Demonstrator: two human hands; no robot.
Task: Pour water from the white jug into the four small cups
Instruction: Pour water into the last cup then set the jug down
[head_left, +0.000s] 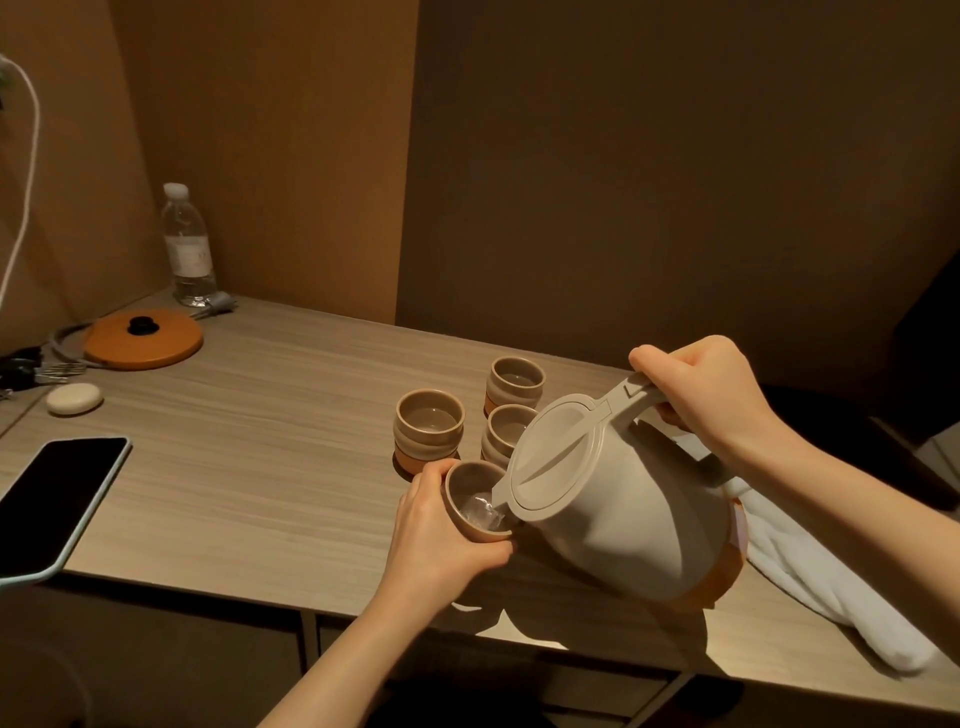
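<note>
My right hand (706, 395) grips the handle of the white jug (618, 499), which is tilted to the left with its spout over a small cup (467, 488). Water runs from the spout into that cup. My left hand (441, 530) holds this cup, tipped toward the jug, above the table. Three more small ribbed cups stand on the wooden table (249, 467) behind it: one at the left (429, 434), one at the back (516, 387), and one (504, 431) partly hidden by the jug's lid. The left and back cups look to hold water.
A phone (57, 504) lies at the table's left front edge. An orange lid (143, 340), a plastic water bottle (187, 249), a pale oval soap-like thing (74, 399) and cables sit at the back left. A white towel (831, 587) lies at the right, under the jug.
</note>
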